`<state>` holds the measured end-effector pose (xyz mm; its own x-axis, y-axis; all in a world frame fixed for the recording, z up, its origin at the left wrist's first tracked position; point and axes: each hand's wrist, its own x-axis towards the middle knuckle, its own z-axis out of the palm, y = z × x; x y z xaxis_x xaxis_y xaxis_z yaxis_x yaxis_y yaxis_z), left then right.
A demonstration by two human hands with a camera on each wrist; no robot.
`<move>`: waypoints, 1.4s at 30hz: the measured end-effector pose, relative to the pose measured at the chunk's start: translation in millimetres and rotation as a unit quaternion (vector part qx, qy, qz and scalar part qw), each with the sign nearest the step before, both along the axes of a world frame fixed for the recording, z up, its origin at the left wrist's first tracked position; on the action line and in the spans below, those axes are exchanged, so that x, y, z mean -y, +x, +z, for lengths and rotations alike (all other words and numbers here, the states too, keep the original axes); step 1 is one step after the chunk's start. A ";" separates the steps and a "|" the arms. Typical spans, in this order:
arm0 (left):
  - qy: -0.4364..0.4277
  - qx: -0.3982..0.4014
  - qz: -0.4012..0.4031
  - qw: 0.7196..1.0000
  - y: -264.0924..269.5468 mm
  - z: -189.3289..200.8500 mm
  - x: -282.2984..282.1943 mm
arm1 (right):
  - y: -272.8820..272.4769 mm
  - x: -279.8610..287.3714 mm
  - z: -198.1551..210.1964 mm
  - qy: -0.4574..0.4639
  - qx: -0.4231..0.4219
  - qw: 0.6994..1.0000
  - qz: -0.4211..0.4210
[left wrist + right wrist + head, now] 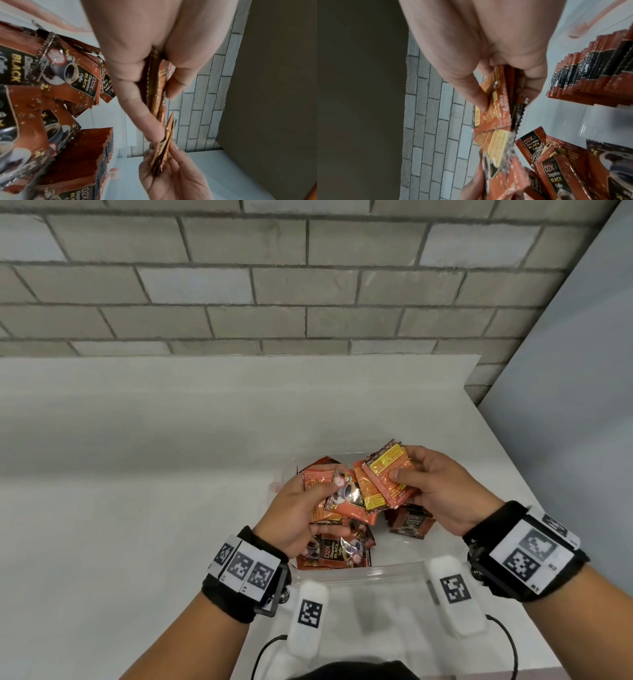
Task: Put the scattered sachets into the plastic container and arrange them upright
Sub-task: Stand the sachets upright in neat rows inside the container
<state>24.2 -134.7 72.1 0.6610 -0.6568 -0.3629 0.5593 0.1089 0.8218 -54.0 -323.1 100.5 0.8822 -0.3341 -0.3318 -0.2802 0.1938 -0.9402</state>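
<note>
A clear plastic container (394,569) stands on the white table in front of me. Both hands are over it. My left hand (318,495) pinches a fanned bunch of orange-brown coffee sachets (346,501), thumb on top. My right hand (403,470) pinches another small bunch of sachets (383,477), whose lower edge overlaps the left bunch. In the left wrist view the left hand's sachets (157,88) show edge-on between thumb and fingers. The right wrist view shows the right hand's sachets (496,108) under its thumb. Inside the container a row of sachets (411,523) stands upright on the right, and loose sachets (329,553) lie flat on the left.
The white table (137,474) runs left and back to a grey brick wall (308,285). A plain grey panel (565,371) rises close on the right. The container sits near the table's right edge.
</note>
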 end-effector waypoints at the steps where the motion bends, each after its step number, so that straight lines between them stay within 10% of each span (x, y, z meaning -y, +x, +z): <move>1: 0.004 0.015 -0.003 1.000 -0.7 -0.1 0.0 | -0.3 -1.8 0.2 -0.001 -0.006 1.000 0.017; 13: -0.064 -0.074 0.003 0.995 -1.8 -0.6 1.1 | -7.5 -5.0 0.4 0.019 -0.012 0.999 0.048; 21: -0.087 0.052 0.034 0.994 -8.2 -5.4 10.3 | -7.4 -9.4 -3.0 0.164 -0.004 0.986 -0.023; 33: -0.028 0.019 -0.001 0.999 -12.6 0.2 14.1 | -10.8 -15.7 8.0 0.052 -0.024 0.998 0.038; 42: 0.060 0.192 -0.023 0.979 -26.5 -2.6 25.6 | -10.3 -29.9 12.3 0.076 -0.019 0.993 0.086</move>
<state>-2.2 -160.2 69.5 0.7345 -0.6573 -0.1689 0.2083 -0.0186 0.9779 -64.3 -293.3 112.9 0.9083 -0.1221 -0.4002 -0.3555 0.2789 -0.8921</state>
